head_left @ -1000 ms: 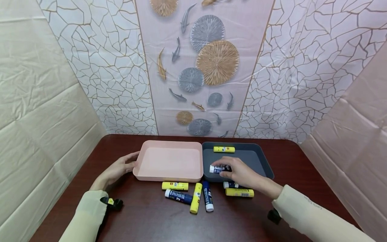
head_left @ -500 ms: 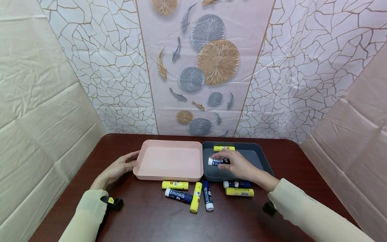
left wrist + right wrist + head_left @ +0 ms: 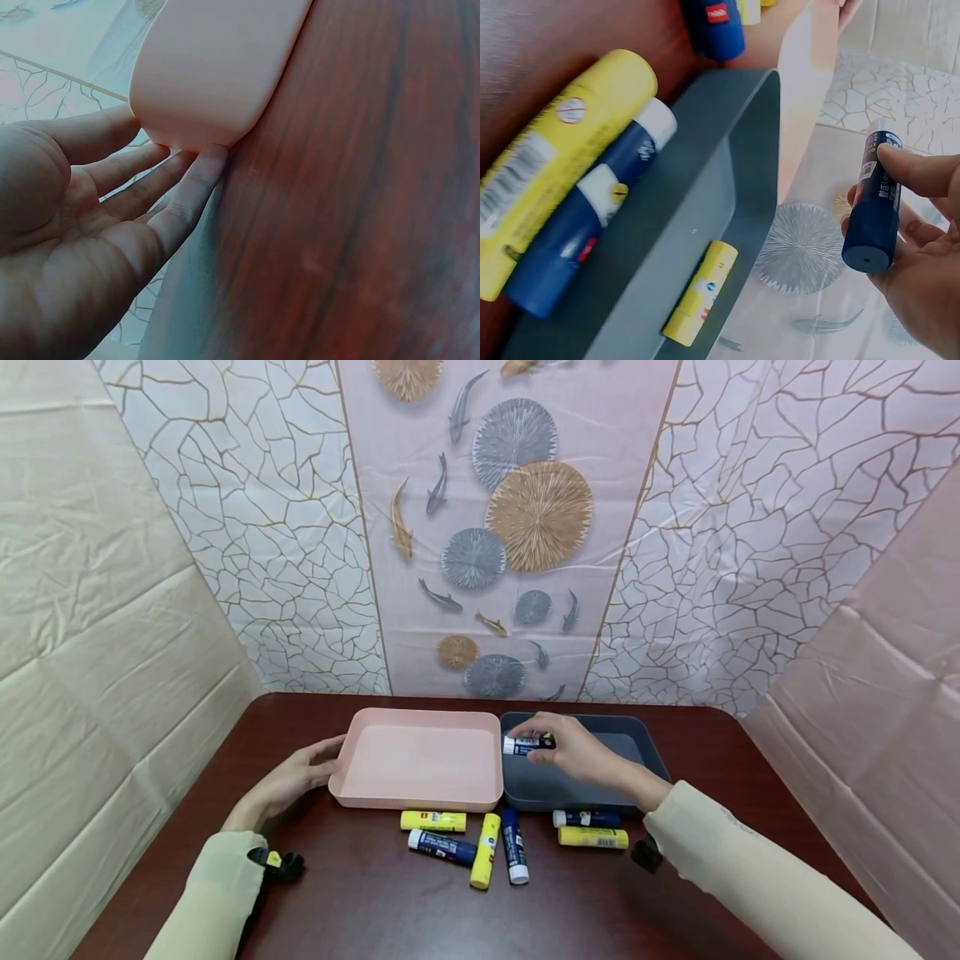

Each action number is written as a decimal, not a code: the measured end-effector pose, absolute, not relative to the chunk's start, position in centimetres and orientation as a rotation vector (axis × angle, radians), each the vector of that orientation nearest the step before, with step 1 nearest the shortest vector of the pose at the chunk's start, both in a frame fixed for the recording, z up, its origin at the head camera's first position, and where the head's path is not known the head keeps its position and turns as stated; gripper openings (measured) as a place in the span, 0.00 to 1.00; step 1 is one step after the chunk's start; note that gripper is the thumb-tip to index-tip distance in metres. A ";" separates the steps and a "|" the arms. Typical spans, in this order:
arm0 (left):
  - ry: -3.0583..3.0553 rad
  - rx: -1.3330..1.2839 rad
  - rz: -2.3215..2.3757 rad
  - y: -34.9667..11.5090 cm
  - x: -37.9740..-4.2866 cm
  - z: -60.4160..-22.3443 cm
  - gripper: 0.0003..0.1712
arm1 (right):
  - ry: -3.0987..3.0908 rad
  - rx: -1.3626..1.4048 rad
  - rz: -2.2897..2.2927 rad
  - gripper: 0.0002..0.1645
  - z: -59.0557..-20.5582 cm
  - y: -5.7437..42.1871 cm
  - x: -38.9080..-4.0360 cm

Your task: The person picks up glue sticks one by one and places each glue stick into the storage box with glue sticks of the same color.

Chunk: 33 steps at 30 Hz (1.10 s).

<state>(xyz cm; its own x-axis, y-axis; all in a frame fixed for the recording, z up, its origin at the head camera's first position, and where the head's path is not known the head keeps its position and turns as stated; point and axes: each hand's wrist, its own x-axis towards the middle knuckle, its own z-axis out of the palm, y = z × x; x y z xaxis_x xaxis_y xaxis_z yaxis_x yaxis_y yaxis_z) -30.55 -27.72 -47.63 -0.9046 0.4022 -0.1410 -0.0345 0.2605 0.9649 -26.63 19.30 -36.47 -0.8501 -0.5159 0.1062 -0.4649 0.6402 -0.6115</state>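
Observation:
My right hand [image 3: 581, 753] pinches a dark blue glue stick [image 3: 525, 745] with a white cap between thumb and fingers. It is above the left part of the dark grey tray [image 3: 588, 787]. The right wrist view shows the glue stick [image 3: 874, 202] held clear of that tray. Inside lies a yellow glue stick [image 3: 701, 292], mostly hidden by the hand in the head view. My left hand [image 3: 288, 781] touches the left end of the pink tray [image 3: 420, 764]. In the left wrist view its fairly straight fingertips meet the outer wall of the pink tray [image 3: 214, 75].
In front of the trays, yellow glue sticks [image 3: 433, 821] and blue ones [image 3: 442, 847] lie at various angles on the dark red table [image 3: 420, 918]. Another blue glue stick [image 3: 588, 818] and a yellow one [image 3: 592, 837] lie together before the grey tray.
My right hand has carried the blue glue stick backward and a little left over the grey tray. My left hand has stayed at the pink tray.

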 end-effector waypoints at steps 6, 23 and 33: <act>2.173 0.341 1.691 -27.7 -30.6 -47.6 0.38 | 2.779 -0.873 -1.001 0.23 -35.8 18.5 -27.7; 2.155 0.335 1.700 -27.9 -30.5 -47.8 0.39 | 2.699 -0.825 -0.951 0.22 -33.9 17.3 -31.3; 2.140 0.354 1.722 -27.9 -30.5 -47.9 0.39 | 2.672 -0.863 -0.956 0.21 -34.0 16.0 -33.1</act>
<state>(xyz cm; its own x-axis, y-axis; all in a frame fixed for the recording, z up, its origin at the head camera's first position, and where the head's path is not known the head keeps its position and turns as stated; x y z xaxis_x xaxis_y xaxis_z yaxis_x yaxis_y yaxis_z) -30.53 -27.93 -47.85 -0.9000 0.4169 -0.1273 -0.0353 0.2213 0.9746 -33.13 16.03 -33.97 -0.8165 -0.5767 0.0288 -0.4640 0.6256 -0.6271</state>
